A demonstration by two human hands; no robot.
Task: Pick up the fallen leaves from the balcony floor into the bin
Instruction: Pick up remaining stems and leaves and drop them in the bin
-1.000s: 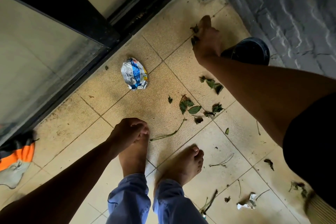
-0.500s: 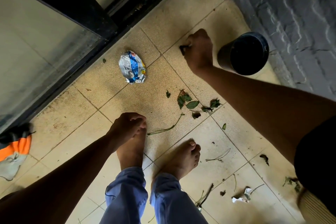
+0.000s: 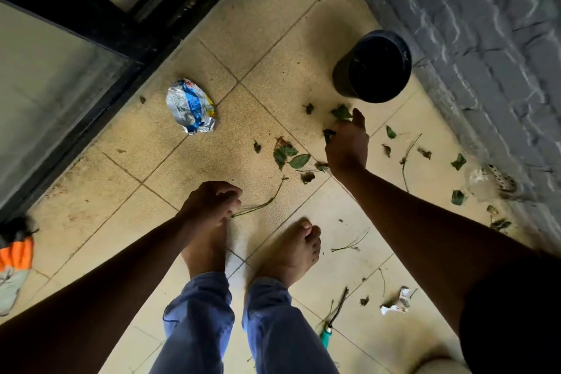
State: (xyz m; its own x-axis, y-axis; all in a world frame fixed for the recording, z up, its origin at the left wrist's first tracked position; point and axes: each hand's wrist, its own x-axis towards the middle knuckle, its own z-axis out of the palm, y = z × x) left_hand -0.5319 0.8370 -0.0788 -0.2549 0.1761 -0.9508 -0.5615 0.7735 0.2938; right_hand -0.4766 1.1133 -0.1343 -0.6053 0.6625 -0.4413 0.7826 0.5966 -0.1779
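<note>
Green and brown fallen leaves (image 3: 290,156) lie scattered on the beige tiled balcony floor (image 3: 188,161). A black round bin (image 3: 375,67) stands upright by the grey wall. My right hand (image 3: 347,146) hovers just below the bin and holds green leaves (image 3: 341,112) in its curled fingers. My left hand (image 3: 212,200) hangs above my left foot with its fingers curled; nothing shows in it. A long green stem (image 3: 261,203) lies on the floor beside that hand.
A crumpled blue and white wrapper (image 3: 189,106) lies left of the leaves. More leaves and stems (image 3: 406,158) line the grey wall (image 3: 485,55). Paper scraps (image 3: 397,304), a teal-handled tool (image 3: 326,334), an orange cloth (image 3: 16,252) and the black door frame (image 3: 100,27) border my bare feet.
My right hand has pulled back from the far tile toward the bin with leaves in its grip. The view has shifted, showing more floor along the wall. My left hand has stayed put.
</note>
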